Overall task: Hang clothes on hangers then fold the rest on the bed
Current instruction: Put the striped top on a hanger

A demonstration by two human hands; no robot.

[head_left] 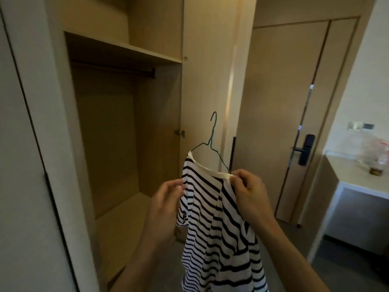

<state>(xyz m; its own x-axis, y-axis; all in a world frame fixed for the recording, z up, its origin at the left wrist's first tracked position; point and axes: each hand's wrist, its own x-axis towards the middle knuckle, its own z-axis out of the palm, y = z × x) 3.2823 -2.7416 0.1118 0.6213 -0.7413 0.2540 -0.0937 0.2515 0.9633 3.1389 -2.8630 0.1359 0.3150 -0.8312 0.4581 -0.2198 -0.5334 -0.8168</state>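
Mid-hang. Striped shirt (pixel 214 218) held up centre scene, near, already threaded on a thin green wire hanger (pixel 212 138) with hook pointing up, just right of the open wardrobe (pixel 160 123) bay.

Left hand (pixel 166 199) pinching the shirt's left shoulder edge, fingers curled on cloth. Right hand (pixel 248 192) pinching the white collar seam at the right shoulder, at the spot covering the right wire arm. Cannot tell whether gripping wire as well as cloth.

Seated on the left arm of the hanger, bunched on the right. Probably not yet square on the frame.

Handling call:
- Light, soft, floppy knit. No shape of its own, bound to drape and swing.
- Wide neckline plus slick thin wire: likely to slide off if tilted.
- Hanger light too, probably springy, apt to bend under a lopsided pull.
- Best to adjust at the shoulder seams, then regrip at the twisted neck under the hook for the carry. Keep level.
- Avoid tugging hem or collar band; likely to stretch.

Dark rail (pixel 117 69) far left and high in the wardrobe, just under the shelf. Door (pixel 280 91) far right, counter (pixel 349 175) at right edge.
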